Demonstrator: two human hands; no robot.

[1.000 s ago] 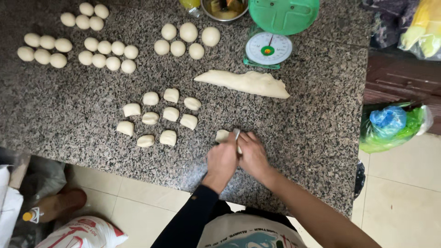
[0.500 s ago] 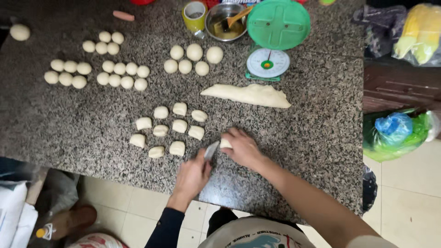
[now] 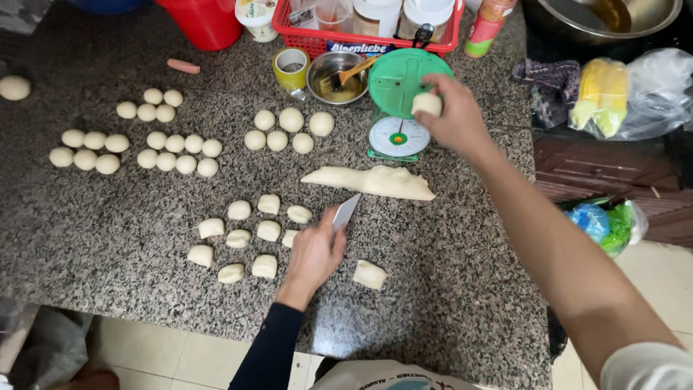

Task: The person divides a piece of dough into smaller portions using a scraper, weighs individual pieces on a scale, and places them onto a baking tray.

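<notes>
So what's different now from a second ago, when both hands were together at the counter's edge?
The right hand has lifted a cut dough piece up over the green scale. The left hand stays low, its grip still on the scraper blade. One cut piece now lies alone near the edge. The long dough strip and the rows of dough balls stayed put.
</notes>
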